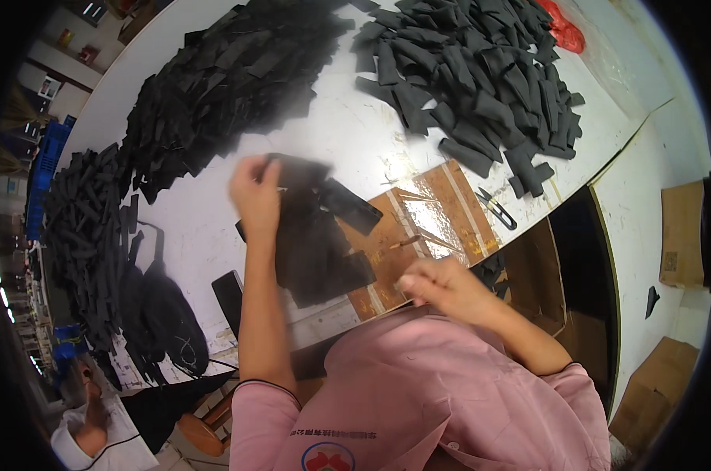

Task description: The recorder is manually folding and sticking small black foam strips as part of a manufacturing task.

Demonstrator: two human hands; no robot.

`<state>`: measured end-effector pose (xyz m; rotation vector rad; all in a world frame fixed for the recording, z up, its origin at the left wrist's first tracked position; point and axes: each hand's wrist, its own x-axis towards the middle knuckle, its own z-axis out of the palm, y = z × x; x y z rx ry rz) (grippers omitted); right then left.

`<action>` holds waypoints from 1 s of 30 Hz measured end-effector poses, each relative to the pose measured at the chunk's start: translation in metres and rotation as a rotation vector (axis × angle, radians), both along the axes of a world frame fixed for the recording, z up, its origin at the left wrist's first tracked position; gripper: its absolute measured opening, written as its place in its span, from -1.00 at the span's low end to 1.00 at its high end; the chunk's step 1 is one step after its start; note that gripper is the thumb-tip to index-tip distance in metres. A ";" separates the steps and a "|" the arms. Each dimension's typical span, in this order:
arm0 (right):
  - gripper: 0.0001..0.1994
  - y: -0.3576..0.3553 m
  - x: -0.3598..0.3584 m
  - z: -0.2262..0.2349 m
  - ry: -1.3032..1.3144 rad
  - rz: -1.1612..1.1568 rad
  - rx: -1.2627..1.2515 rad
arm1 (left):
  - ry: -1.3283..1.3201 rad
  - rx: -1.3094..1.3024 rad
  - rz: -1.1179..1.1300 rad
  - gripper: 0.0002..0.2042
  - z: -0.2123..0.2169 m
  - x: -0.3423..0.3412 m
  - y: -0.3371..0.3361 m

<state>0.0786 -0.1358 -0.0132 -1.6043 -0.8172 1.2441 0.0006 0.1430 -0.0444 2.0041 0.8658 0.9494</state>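
Note:
My left hand (257, 196), slightly smeared by motion, is closed with its fingertips on the edge of a black fabric piece (302, 168). Below it, several flat black pieces (316, 251) lie overlapping on the white table and partly on a taped brown cardboard sheet (450, 200). Over the sheet's near edge, my right hand (442, 286) is curled closed; whatever its fingers hold is hidden. Just beyond that hand lies a thin, pointed brown tool (406, 242). Black-handled thread snips (497, 210) rest to the right of the sheet.
Black pieces form a flat heap (230, 78) at the far left, a rolled heap (481, 71) at the far right and another heap (81, 228) at left. A dark phone (228, 302) lies near my left forearm. An open carton (544, 275) stands below the table's right edge.

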 end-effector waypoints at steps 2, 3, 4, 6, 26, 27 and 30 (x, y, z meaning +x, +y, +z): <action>-0.74 0.008 -0.011 -0.001 0.072 -0.022 0.018 | -0.410 -0.357 0.021 -0.92 0.028 -0.016 -0.038; -0.78 0.015 -0.016 -0.002 0.138 -0.036 0.042 | -0.502 -0.533 0.005 -0.88 0.041 -0.025 -0.060; -0.78 0.023 -0.024 -0.004 0.140 -0.043 0.037 | -0.593 -0.712 -0.011 -0.82 0.047 -0.034 -0.081; -0.85 0.036 -0.039 -0.008 0.349 -0.451 0.343 | -0.678 -0.948 -0.155 -0.74 0.043 -0.044 -0.120; -0.81 0.008 0.018 0.018 -0.389 0.283 0.164 | 0.192 -0.698 -0.828 -0.88 0.061 -0.040 -0.118; -0.81 0.008 0.020 0.018 -0.379 0.341 0.128 | 0.193 -0.701 -0.830 -0.88 0.065 -0.038 -0.118; -0.79 0.010 0.024 0.020 -0.353 0.381 0.186 | 0.368 -0.651 -0.896 -0.90 0.077 -0.032 -0.117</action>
